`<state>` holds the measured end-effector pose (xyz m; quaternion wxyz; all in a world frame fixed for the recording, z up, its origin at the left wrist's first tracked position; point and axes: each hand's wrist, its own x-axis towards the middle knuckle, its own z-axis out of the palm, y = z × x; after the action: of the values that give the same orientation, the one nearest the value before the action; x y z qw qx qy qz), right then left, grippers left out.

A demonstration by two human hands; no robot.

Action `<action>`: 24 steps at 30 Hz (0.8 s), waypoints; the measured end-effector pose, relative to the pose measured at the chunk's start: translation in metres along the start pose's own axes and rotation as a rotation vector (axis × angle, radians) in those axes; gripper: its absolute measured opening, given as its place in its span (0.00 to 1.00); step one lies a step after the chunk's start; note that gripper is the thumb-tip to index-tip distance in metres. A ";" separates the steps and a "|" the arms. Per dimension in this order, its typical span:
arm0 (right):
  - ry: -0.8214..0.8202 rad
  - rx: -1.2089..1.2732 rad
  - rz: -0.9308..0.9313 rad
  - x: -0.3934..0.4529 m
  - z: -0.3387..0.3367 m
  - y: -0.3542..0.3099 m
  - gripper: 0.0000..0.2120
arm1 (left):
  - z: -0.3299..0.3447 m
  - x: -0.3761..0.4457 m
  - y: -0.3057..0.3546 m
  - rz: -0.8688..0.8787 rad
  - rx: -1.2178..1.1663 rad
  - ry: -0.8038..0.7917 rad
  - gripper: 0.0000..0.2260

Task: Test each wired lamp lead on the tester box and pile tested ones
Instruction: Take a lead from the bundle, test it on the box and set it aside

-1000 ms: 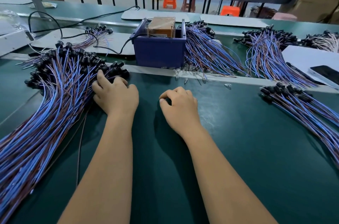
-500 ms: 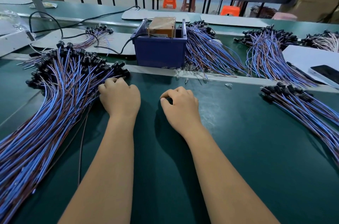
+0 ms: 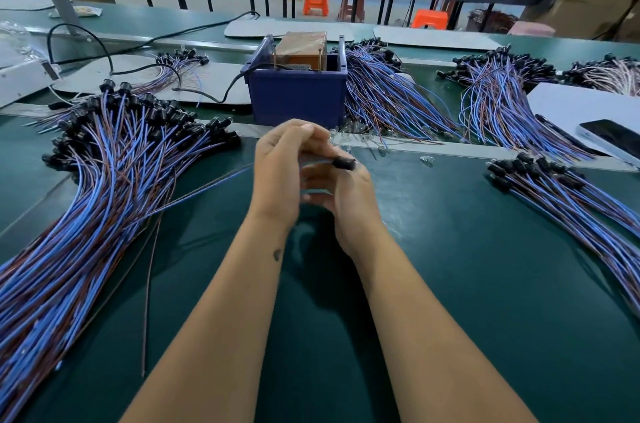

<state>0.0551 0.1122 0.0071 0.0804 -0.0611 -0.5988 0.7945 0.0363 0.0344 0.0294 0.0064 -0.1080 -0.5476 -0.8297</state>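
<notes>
The two hands are up together over the dark green tabletop [image 3: 450,284], close in front of the person. The left hand [image 3: 277,173] has its fingers curled, and its fingertips come together up near the top. The right hand [image 3: 346,190] sits just beside it, a bit lower, with its fingers bent in too. Between them is one thin blue and brown wired lamp lead with a small black cap [image 3: 343,163]. The cap pokes out just above the right hand, and the wires run off to the left, past the left hand, down to the tabletop. The hands are blurry, so I cannot tell just which fingers pinch the lead, but both hands seem to hold it. Just behind the hands stands the dark blue plastic tester box [image 3: 298,93], with a brown block inside it and a black cable going into its left side. To the left of the hands lies a very big pile of blue and brown leads with black caps [image 3: 104,187], spread out like a fan. To the right of the hands, well apart from them, is a smaller pile of the same leads [image 3: 568,194]. More bunches of leads [image 3: 391,97] lie behind and to the right of the box. Far off to the right, a black phone [image 3: 613,138] rests on a white sheet [image 3: 561,100].
</notes>
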 end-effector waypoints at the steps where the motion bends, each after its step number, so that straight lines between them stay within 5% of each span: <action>1: -0.026 0.088 0.054 0.002 -0.002 -0.001 0.17 | 0.005 -0.003 0.000 -0.064 -0.078 -0.055 0.11; 5: -0.275 0.341 0.140 0.006 -0.018 -0.002 0.35 | 0.012 -0.009 0.002 -0.148 -0.328 -0.280 0.16; 12: -0.449 0.427 0.224 0.002 -0.032 -0.012 0.30 | 0.012 -0.017 0.005 -0.291 -0.326 -0.725 0.19; 17: -0.101 0.642 0.221 0.005 -0.034 -0.014 0.21 | 0.006 -0.013 0.002 -0.380 -0.140 -0.895 0.17; 20: 0.028 0.752 0.094 0.005 -0.039 -0.015 0.17 | -0.006 -0.009 0.004 -0.400 -0.182 -0.905 0.16; 24: 0.043 0.796 0.068 0.003 -0.040 -0.018 0.20 | -0.027 0.003 0.006 -0.439 0.004 -0.613 0.21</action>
<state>0.0612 0.1557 0.0129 0.0841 -0.0615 -0.2399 0.9652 0.0294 0.0078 0.0253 -0.3357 -0.2313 -0.5360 -0.7393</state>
